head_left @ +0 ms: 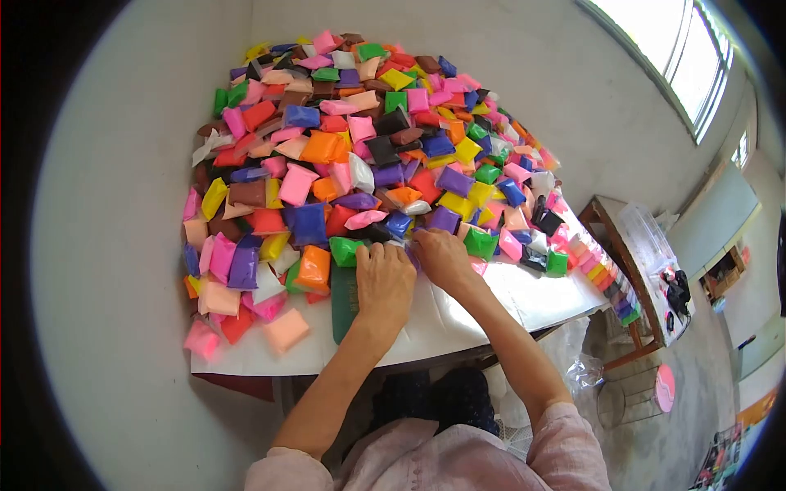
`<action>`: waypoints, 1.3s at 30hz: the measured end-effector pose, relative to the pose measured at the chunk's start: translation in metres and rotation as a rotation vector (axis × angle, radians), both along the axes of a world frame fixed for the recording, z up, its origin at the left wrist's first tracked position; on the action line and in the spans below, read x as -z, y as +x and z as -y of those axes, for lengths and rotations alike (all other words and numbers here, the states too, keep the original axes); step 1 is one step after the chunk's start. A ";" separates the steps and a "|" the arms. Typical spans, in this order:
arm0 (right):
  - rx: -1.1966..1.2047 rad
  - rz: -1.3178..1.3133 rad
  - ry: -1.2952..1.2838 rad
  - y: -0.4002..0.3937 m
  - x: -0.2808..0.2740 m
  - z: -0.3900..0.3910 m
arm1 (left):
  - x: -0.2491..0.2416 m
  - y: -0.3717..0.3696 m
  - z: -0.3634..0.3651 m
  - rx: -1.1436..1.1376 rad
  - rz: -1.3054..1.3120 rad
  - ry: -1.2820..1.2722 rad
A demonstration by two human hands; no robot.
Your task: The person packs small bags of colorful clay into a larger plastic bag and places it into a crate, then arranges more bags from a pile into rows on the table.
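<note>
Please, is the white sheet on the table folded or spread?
Spread: the white sheet lies broad and flat, running out in front of the heaped coloured packets.

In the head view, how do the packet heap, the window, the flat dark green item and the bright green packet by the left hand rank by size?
Largest to smallest, by visible parts:
1. Packet heap
2. Window
3. Flat dark green item, partly hidden by the left hand
4. Bright green packet
</note>
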State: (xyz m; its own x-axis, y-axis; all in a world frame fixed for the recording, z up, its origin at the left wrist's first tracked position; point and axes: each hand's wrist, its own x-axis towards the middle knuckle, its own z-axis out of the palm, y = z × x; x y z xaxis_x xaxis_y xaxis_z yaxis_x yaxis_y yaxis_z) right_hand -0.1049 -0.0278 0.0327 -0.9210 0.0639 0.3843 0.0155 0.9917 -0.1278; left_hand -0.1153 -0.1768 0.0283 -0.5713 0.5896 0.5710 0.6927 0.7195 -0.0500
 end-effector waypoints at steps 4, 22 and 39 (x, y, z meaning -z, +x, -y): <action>0.057 0.054 -0.007 0.002 0.001 0.003 | -0.003 0.004 0.003 0.020 0.031 0.073; -0.227 -0.301 -0.942 0.066 -0.012 -0.015 | -0.028 -0.001 0.094 -0.300 -0.240 0.527; -0.276 -0.167 -1.295 0.111 0.017 -0.030 | 0.004 0.087 0.022 0.467 0.625 0.548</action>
